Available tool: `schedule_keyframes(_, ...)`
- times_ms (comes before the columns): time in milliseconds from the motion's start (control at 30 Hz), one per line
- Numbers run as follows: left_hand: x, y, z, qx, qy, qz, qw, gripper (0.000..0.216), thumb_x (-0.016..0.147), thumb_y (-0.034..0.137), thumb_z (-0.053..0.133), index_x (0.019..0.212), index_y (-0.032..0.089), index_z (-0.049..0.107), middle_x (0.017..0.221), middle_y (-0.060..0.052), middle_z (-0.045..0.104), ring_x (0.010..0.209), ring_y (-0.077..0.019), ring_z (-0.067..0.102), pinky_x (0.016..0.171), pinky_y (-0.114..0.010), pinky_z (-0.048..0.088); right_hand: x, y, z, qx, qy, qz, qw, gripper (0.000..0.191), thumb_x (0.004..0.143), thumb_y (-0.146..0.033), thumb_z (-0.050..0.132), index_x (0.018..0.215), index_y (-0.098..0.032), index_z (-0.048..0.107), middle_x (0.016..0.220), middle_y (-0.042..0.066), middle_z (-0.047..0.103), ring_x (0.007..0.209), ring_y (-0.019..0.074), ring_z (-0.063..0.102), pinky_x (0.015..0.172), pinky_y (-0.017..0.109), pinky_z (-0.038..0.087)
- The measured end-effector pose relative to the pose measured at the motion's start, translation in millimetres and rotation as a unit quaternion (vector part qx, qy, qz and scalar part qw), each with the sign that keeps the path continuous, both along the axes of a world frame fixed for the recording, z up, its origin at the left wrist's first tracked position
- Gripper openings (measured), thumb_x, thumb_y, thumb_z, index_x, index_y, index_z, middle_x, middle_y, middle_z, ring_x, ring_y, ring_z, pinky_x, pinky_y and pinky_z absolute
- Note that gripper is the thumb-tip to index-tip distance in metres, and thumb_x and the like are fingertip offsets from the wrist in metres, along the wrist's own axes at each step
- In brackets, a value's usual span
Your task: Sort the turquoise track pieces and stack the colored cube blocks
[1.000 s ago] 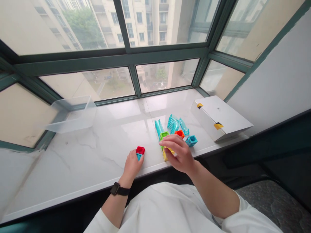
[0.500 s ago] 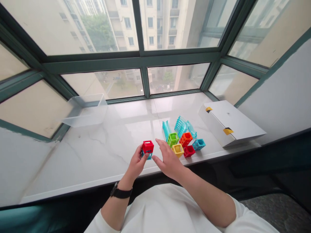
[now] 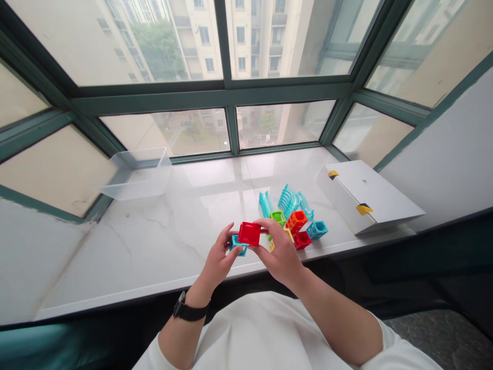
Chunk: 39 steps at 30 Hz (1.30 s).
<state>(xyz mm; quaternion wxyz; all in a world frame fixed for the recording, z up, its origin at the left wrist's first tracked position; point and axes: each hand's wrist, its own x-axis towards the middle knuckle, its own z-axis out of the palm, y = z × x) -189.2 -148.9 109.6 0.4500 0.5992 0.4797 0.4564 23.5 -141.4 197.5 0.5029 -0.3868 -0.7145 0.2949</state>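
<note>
My left hand (image 3: pixel 221 255) pinches a blue open-sided cube block (image 3: pixel 239 246) above the front part of the white sill. Right beside it, a red block (image 3: pixel 249 234) is gripped by my right hand (image 3: pixel 280 251), fingers on its right side. The red block overlaps the blue one in view; whether they are joined I cannot tell. Behind my right fingers stand a green block (image 3: pixel 278 218) and a yellow block (image 3: pixel 288 235), both partly hidden. An orange block (image 3: pixel 296 221), another red block (image 3: pixel 302 240) and another blue block (image 3: pixel 317 229) stand to their right.
Turquoise clear track pieces (image 3: pixel 288 200) lie behind the blocks. On the right rests a white box (image 3: pixel 379 192) with yellow-black tape. A clear plastic bin (image 3: pixel 148 187) sits at the left by the window. The marble sill's front edge (image 3: pixel 127 293) runs close to my body.
My right hand, open before, has closed on the red block. That block has come off the top of the blue one and shifted right, tilted. My left hand keeps the blue block.
</note>
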Motion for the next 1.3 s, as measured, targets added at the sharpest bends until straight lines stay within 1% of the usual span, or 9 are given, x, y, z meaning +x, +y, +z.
schedule_keyframes(167,-4.1,7.6,-22.8,0.069,0.246,0.041,0.966,0.048,0.1,0.03,0.061,0.147,0.028,0.053,0.138,-0.011,0.063,0.128,-0.028,0.061,0.111,-0.049,0.051,21.1,2.6,4.8,-0.001,0.035,-0.017,0.999,0.041,0.096,-0.025,0.072,0.134,-0.03,0.058,0.134,0.009,0.064,0.127,0.028,0.063,0.109,0.048,0.059)
schedule_keyframes(267,-4.4,10.8,-36.8,0.105,0.318,0.042,0.941,0.049,0.099,0.024,0.058,0.147,0.027,0.051,0.135,-0.012,0.058,0.121,-0.0262,0.063,0.105,-0.044,0.055,36.7,5.3,0.1,-0.027,0.057,-0.023,0.998,0.041,0.097,-0.027,0.07,0.136,-0.03,0.057,0.138,0.01,0.063,0.129,0.0281,0.063,0.11,0.049,0.058)
schedule_keyframes(433,-1.2,20.5,-54.4,0.094,0.386,0.028,0.917,0.054,0.094,0.016,0.061,0.146,0.024,0.05,0.122,-0.01,0.058,0.105,-0.0243,0.066,0.094,-0.041,0.058,59.2,6.8,-4.8,-0.04,0.038,-0.033,0.998,0.044,0.097,-0.027,0.069,0.14,-0.031,0.058,0.138,0.011,0.061,0.13,0.0283,0.063,0.112,0.049,0.056)
schedule_keyframes(633,0.2,32.9,-67.1,0.085,0.426,-0.002,0.901,0.053,0.091,0.012,0.06,0.143,0.019,0.054,0.123,-0.012,0.061,0.113,-0.0295,0.062,0.101,-0.047,0.055,70.8,4.2,-8.0,-0.067,0.09,-0.026,0.993,0.038,0.092,-0.027,0.075,0.127,-0.03,0.059,0.131,0.009,0.064,0.123,0.0271,0.068,0.103,0.044,0.061)
schedule_keyframes(767,-0.5,36.2,-73.6,0.087,0.429,-0.008,0.899,0.051,0.092,0.013,0.059,0.143,0.018,0.055,0.125,-0.013,0.062,0.116,-0.0308,0.061,0.104,-0.049,0.054,75.1,3.1,-13.5,-0.082,0.077,-0.032,0.993,0.052,0.092,-0.029,0.075,0.139,-0.029,0.055,0.133,0.011,0.064,0.121,0.0268,0.069,0.1,0.041,0.063)
schedule_keyframes(833,0.2,36.7,-73.3,0.087,0.429,-0.006,0.899,0.05,0.092,0.015,0.061,0.142,0.017,0.057,0.129,-0.015,0.062,0.121,-0.0326,0.061,0.106,-0.052,0.053,76.4,3.6,-15.4,-0.077,0.073,-0.032,0.994,0.049,0.093,-0.03,0.074,0.138,-0.028,0.056,0.132,0.011,0.064,0.119,0.0266,0.069,0.099,0.041,0.063)
schedule_keyframes(967,6.6,31.8,-50.0,0.11,0.388,0.019,0.915,0.047,0.094,0.026,0.065,0.14,0.019,0.06,0.143,-0.019,0.057,0.134,-0.0363,0.056,0.113,-0.057,0.048,76.0,5.5,-15.0,-0.052,0.059,-0.028,0.996,0.036,0.093,-0.029,0.074,0.126,-0.027,0.06,0.123,0.009,0.067,0.114,0.0258,0.07,0.098,0.042,0.063)
schedule_keyframes(1133,25.5,10.5,25.0,0.109,0.243,-0.015,0.964,0.045,0.104,0.038,0.057,0.147,0.027,0.054,0.148,-0.013,0.057,0.139,-0.0295,0.054,0.118,-0.05,0.045,68.5,5.5,-8.1,-0.006,0.031,-0.026,0.999,0.039,0.092,-0.022,0.075,0.127,-0.028,0.06,0.129,0.01,0.068,0.125,0.0282,0.067,0.106,0.046,0.059)
schedule_keyframes(1300,48.5,-9.7,91.5,0.027,0.073,-0.092,0.993,0.049,0.108,0.043,0.048,0.154,0.026,0.047,0.143,-0.014,0.064,0.129,-0.0274,0.063,0.11,-0.044,0.053,55.5,0.9,-3.7,0.031,0.019,0.017,0.999,0.04,0.094,-0.014,0.07,0.129,-0.029,0.06,0.129,0.009,0.069,0.127,0.0269,0.066,0.108,0.048,0.057)
